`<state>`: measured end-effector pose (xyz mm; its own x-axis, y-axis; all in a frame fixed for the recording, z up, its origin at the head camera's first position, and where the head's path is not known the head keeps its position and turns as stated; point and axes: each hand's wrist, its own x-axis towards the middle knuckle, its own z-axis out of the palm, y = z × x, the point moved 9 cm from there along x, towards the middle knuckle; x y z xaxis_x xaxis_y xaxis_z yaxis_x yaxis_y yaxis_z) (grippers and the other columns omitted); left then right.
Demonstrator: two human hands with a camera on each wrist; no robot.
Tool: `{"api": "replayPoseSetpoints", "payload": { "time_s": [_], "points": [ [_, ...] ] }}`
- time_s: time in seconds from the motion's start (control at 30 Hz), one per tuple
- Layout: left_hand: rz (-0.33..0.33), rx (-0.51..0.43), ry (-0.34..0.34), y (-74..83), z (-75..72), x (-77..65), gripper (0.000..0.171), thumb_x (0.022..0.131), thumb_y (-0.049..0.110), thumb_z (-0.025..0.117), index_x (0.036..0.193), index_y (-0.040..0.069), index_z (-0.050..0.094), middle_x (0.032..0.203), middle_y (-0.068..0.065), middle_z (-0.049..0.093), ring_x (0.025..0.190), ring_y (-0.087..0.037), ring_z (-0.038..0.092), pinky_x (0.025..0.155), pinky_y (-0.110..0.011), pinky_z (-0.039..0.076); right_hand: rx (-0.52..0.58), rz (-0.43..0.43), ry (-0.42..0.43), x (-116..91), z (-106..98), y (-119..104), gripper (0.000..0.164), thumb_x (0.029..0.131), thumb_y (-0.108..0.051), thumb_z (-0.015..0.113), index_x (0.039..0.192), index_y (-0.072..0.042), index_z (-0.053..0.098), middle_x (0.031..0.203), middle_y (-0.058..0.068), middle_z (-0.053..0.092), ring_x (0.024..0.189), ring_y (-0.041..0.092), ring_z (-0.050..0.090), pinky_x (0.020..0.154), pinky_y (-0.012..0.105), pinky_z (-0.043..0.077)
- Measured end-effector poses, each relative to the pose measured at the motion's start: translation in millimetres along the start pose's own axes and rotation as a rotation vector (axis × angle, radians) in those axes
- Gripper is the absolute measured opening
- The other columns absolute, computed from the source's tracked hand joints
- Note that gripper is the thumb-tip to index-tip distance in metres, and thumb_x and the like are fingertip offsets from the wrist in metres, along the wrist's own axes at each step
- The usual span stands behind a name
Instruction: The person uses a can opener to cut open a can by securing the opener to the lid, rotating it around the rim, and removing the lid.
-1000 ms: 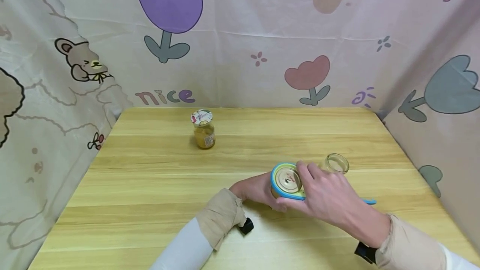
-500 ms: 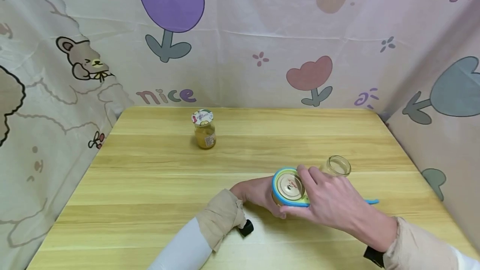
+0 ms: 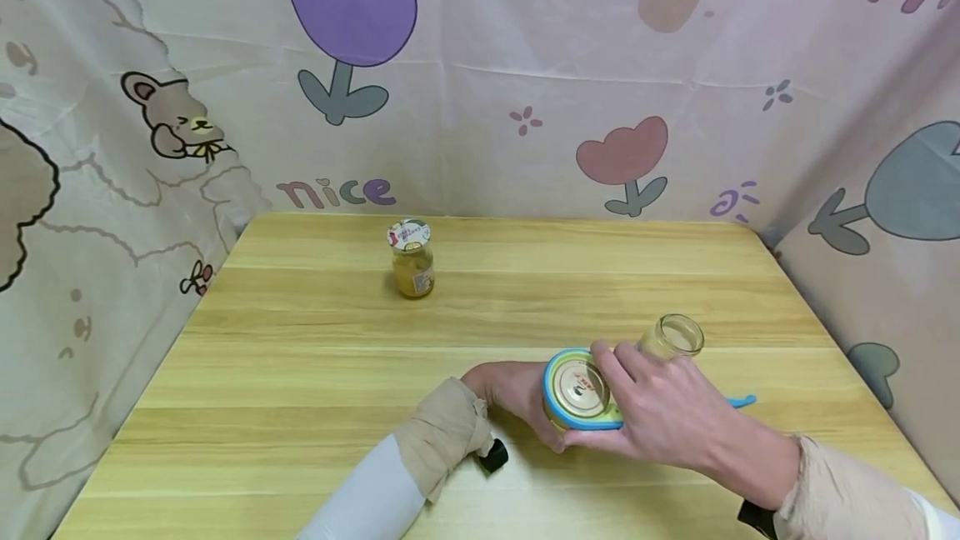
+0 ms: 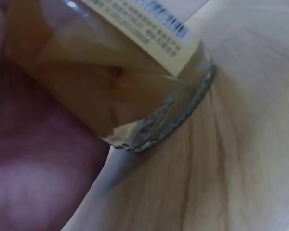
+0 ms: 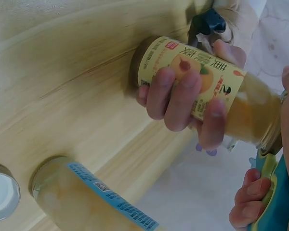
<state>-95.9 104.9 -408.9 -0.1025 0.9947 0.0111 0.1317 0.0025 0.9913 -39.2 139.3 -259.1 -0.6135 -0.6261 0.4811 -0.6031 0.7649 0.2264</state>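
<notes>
My left hand (image 3: 517,394) grips a glass jar of peaches (image 5: 190,62), its fingers curled around the yellow label with a peach printed on it. The jar stands on the table, and its pale gold lid (image 3: 576,390) faces up toward the head camera. A blue and green jar opener (image 5: 274,204) encircles that lid. My right hand (image 3: 671,411) holds the opener, with fingers wrapped around its handle and the thumb near the lid's edge. In the left wrist view the jar (image 4: 106,82) has its base against the wood, with amber contents showing through the glass.
Beyond my right hand stands a lidless glass jar (image 3: 672,337), with a blue label in the right wrist view. A loose lid (image 5: 2,195) lies upside down near it. Farther back on the wooden table (image 3: 300,340) is another lidded jar (image 3: 412,273). Printed cloth hangs behind.
The lid end of the jar, the opener's ring and my right hand have come slightly nearer the front edge. My left forearm has barely moved, and both hands keep their holds.
</notes>
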Motion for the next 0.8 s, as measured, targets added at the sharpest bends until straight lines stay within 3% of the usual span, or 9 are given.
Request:
{"api": "replayPoseSetpoints", "payload": {
  "time_s": [0.3,0.57,0.8],
  "points": [
    [-0.033,0.012,-0.046,0.6,4.2,-3.6,0.085,0.071,-0.004,0.082,0.143,0.009,0.038,0.142,-0.009,0.049,0.124,0.002,0.047,0.117,-0.021,0.031,0.004,-0.043,-0.006,1.4,-0.2,-4.2,0.088,0.078,-0.09,0.036,0.103,-0.009,0.059,0.067,-0.005,0.051,0.046,0.006,0.039,0.037,0.017,0.025],
    [-0.026,0.002,-0.075,-0.9,6.6,-3.0,0.084,0.073,-0.004,0.081,0.143,0.01,0.037,0.142,-0.007,0.048,0.125,0.002,0.047,0.116,-0.021,0.032,0.008,-0.114,-0.027,2.8,-0.5,-5.1,0.086,0.079,-0.088,0.039,0.104,-0.009,0.059,0.066,-0.006,0.048,0.044,0.004,0.033,0.037,0.017,0.024],
    [-0.033,0.011,-0.083,-2.2,7.7,-1.8,0.083,0.073,-0.004,0.081,0.142,0.011,0.038,0.141,-0.005,0.048,0.123,0.002,0.047,0.116,-0.021,0.033,0.034,-0.178,-0.044,4.0,1.8,-3.1,0.09,0.075,-0.089,0.044,0.107,-0.007,0.059,0.07,-0.006,0.053,0.047,0.005,0.04,0.038,0.018,0.029]
  ]
}}
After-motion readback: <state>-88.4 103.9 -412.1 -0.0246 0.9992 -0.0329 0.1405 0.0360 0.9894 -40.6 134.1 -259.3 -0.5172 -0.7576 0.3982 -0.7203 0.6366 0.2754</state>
